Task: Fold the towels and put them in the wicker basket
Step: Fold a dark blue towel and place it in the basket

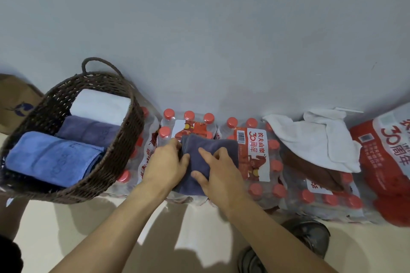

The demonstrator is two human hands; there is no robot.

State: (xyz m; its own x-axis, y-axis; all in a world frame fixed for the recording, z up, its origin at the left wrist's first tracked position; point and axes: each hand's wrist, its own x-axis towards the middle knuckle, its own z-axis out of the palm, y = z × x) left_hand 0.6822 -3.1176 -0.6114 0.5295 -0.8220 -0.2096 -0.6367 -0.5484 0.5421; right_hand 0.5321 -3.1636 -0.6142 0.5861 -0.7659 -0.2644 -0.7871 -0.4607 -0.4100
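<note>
Head camera looks down at a row of bottle packs along a grey wall. At the far left stands the wicker basket (124, 131), on top of one pack, and three folded towels already lie inside it: a blue towel (51, 157) nearest, a purple towel (88, 128) behind it, and a white folded towel (99, 106) at the back. So this part of the task looks done.

Next to the right, the left hand (165, 162) grips the left edge of a dark grey towel (210, 148), its fingers curled around the cloth. The right hand (218, 170) rests on the same towel with fingers mostly straight, pressing it flat. The towel is already folded into a narrow shape on the water bottle packs (261, 162), so I judge this fold is almost finished and the towel must then go to the basket.

Further right, a white towel (317, 139) lies crumpled and unfolded, with a brown cloth (310, 170) partly under it; these seem to be left.

The bottle caps make an uneven surface for folding. Free space in the basket seems small. A dark shoe (310, 235) is on the floor below.
</note>
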